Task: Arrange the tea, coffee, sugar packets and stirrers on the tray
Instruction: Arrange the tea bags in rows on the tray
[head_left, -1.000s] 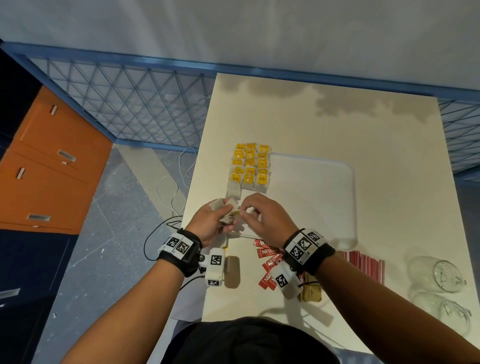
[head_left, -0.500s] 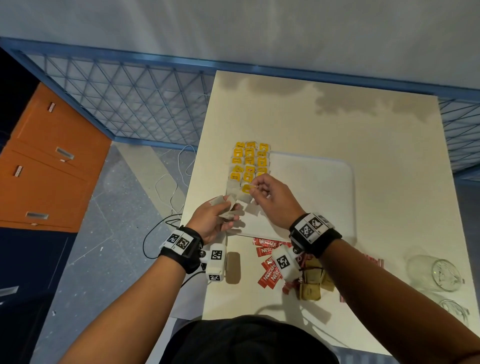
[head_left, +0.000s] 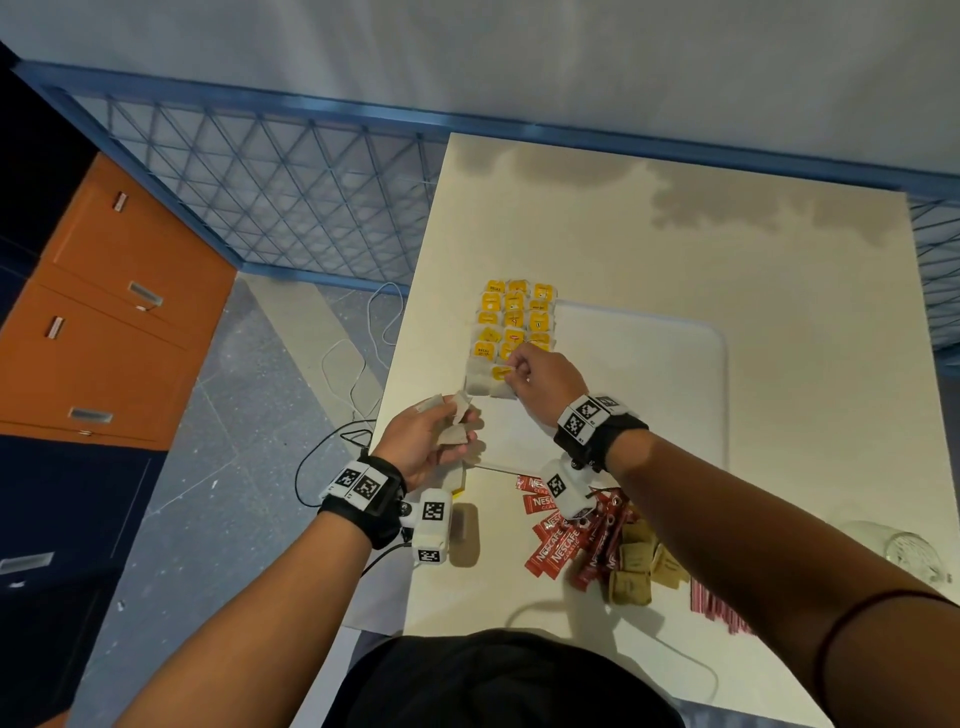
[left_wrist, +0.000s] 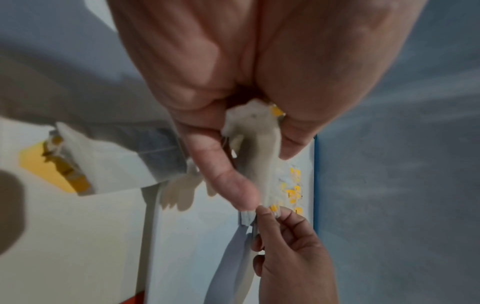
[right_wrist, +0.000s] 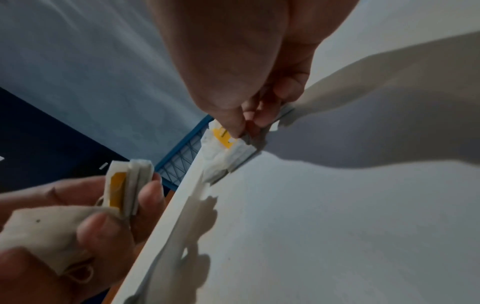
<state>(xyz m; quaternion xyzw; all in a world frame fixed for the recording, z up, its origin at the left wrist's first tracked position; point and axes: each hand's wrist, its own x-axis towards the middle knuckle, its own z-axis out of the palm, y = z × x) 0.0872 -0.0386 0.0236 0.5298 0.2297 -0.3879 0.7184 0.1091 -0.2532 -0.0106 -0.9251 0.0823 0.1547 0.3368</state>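
A white tray (head_left: 649, 374) lies on the cream table. Rows of tea bags with yellow tags (head_left: 514, 322) cover its left end. My right hand (head_left: 515, 370) pinches a tea bag (right_wrist: 226, 148) by its yellow tag, low at the near end of those rows. My left hand (head_left: 457, 431) hovers at the tray's near-left corner and grips a small bunch of tea bags (left_wrist: 257, 148), also visible in the right wrist view (right_wrist: 124, 189). Red coffee sachets (head_left: 556, 545), brown sugar packets (head_left: 636, 569) and red stirrers (head_left: 717, 608) lie on the table, under my right forearm.
Two clear glasses (head_left: 909, 551) lie at the table's right edge. A yellow tea box (left_wrist: 59, 174) sits beneath my left hand by the table's left edge. Off the left edge are floor cables (head_left: 353, 374) and an orange cabinet (head_left: 104, 322).
My right hand has left my left hand and moved forward with one tea bag to the near end of the rows. My left hand has stayed in place with its bunch.
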